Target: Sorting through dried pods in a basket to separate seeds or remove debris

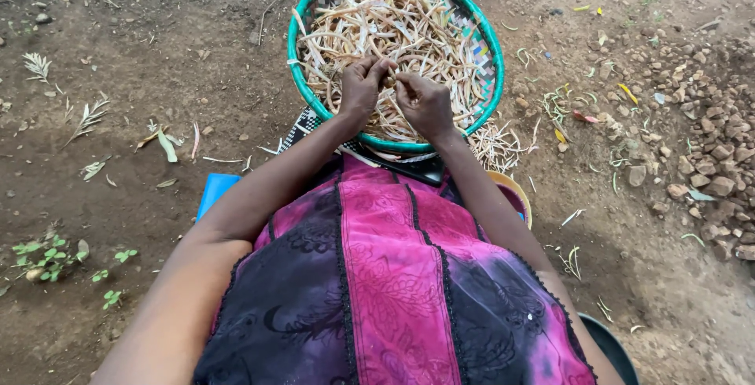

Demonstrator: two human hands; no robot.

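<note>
The left hand (360,86) is pinching one end of a dry bean pod (389,80), and the right hand (425,102) is pinching the other end, so the two hands are meeting fingertip to fingertip with the pod clamped between them. The pod is lying crosswise, its long axis running from one hand to the other, equally near both. Directly beneath and beyond the hands, a round woven basket with a green rim (292,55) is holding a heap of pale dry pods (409,31). Just right of the right forearm, a yellow-rimmed bowl (521,195) is sitting partly hidden, and its contents cannot be made out.
</note>
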